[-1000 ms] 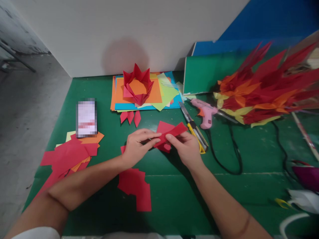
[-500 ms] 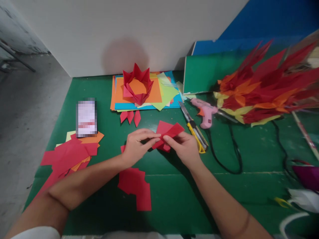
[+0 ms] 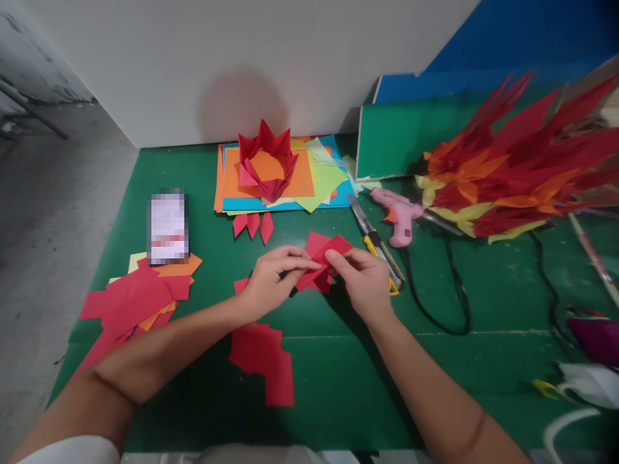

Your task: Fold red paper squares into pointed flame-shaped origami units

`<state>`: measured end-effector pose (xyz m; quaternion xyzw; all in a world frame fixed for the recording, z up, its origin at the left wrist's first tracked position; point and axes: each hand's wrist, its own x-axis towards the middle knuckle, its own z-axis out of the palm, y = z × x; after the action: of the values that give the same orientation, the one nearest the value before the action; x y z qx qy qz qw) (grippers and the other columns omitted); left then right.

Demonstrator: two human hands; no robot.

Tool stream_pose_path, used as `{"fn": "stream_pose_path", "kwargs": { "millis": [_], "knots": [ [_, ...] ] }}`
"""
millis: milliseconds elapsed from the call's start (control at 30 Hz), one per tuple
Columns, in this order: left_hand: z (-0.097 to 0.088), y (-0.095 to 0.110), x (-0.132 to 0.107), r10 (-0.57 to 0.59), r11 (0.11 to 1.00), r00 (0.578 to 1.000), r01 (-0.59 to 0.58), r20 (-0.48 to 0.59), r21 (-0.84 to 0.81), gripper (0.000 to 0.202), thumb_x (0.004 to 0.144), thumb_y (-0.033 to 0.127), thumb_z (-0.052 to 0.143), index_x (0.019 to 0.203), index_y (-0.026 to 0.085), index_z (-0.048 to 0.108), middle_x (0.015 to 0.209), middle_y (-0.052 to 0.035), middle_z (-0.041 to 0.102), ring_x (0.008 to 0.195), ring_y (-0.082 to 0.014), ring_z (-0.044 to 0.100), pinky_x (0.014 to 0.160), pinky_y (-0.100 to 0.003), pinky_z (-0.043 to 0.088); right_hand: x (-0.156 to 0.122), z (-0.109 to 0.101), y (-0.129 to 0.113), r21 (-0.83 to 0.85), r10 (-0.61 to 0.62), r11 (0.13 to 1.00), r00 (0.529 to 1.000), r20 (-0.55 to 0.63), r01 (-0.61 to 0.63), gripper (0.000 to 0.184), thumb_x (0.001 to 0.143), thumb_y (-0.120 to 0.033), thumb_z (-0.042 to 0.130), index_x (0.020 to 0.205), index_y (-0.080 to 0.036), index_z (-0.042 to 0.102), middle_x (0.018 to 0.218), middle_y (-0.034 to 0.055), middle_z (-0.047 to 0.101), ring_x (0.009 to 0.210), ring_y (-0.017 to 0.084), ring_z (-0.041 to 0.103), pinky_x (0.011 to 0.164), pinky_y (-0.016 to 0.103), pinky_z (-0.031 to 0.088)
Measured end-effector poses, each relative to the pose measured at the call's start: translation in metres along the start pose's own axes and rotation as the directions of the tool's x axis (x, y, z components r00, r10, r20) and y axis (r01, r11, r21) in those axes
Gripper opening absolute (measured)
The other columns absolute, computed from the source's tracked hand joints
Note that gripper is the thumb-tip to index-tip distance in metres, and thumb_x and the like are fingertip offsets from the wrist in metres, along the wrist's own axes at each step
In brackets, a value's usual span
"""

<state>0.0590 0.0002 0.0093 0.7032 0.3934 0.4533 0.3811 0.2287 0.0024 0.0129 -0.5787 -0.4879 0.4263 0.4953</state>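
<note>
Both hands meet over a red folded paper piece (image 3: pixel 322 245) above the green table. My right hand (image 3: pixel 363 278) pinches its right side, thumb lying on top. From the other side my left hand (image 3: pixel 278 277) has its thumb and fingers closed at the paper's left edge. Part of the paper is hidden behind the fingers. Just beyond sit small red diamond-shaped papers (image 3: pixel 253 225). Red paper sheets (image 3: pixel 268 361) lie nearer to me, below my left wrist. A yellow cutter knife (image 3: pixel 374 241) rests beside my right hand.
A ring of folded red paper (image 3: pixel 246 174) stands on stacked coloured sheets (image 3: pixel 232 205). A pink glue gun (image 3: pixel 400 216) with its cord lies right of the knife. Red and orange paper flowers (image 3: pixel 503 174) fill the right. A phone (image 3: pixel 167 225) and red paper pieces (image 3: pixel 138 293) are left.
My right thumb has shifted up and a little right on the paper. The top flap lies flatter and has turned slightly. My left hand has moved slightly right.
</note>
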Motion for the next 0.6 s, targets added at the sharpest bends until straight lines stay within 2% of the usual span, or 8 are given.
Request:
{"fn": "stream_pose_path", "kwargs": {
  "millis": [267,433,533,600],
  "knots": [
    [0.001,-0.001,-0.001,0.042,0.999,0.997,-0.043,0.064,0.017,0.029,0.088,0.009,0.050,0.101,0.024,0.071,0.099,-0.0040,0.072,0.093,-0.0148,0.065,0.086,-0.031,0.051,0.001,0.002,-0.004,0.072,0.032,0.997,0.997,-0.065,-0.028,0.032,0.065,-0.044,0.076,0.052,-0.020,0.059,0.046,-0.0026,0.055,0.042,0.010,0.049,0.043,0.024,0.043],
    [0.000,-0.001,-0.001,-0.002,1.000,0.993,0.000,0.121,0.013,0.031,0.088,0.008,0.048,0.102,0.024,0.071,0.103,-0.0055,0.069,0.098,-0.0157,0.063,0.089,-0.031,0.050,0.006,0.000,0.000,0.195,0.085,0.978,0.993,-0.080,-0.068,0.031,0.063,-0.046,0.077,0.055,-0.019,0.063,0.047,-0.0023,0.056,0.042,0.009,0.049,0.043,0.023,0.043],
    [-0.001,-0.002,-0.003,-0.013,1.000,0.988,0.012,0.156,0.005,0.034,0.087,0.006,0.045,0.100,0.022,0.071,0.106,-0.0063,0.064,0.098,-0.0153,0.062,0.088,-0.029,0.050,0.009,-0.006,0.002,0.257,0.060,0.966,0.984,-0.167,-0.015,0.029,0.065,-0.045,0.076,0.060,-0.019,0.067,0.055,-0.0001,0.062,0.046,0.009,0.052,0.045,0.022,0.045],
    [-0.001,-0.003,-0.004,-0.027,1.000,0.987,0.028,0.158,-0.004,0.034,0.086,0.006,0.045,0.102,0.022,0.071,0.109,-0.0063,0.062,0.101,-0.0154,0.061,0.089,-0.029,0.049,0.009,-0.008,0.001,0.237,0.023,0.971,0.981,-0.195,0.025,0.026,0.069,-0.045,0.074,0.066,-0.019,0.068,0.061,0.0008,0.065,0.050,0.009,0.055,0.048,0.022,0.046]
  ]
}}
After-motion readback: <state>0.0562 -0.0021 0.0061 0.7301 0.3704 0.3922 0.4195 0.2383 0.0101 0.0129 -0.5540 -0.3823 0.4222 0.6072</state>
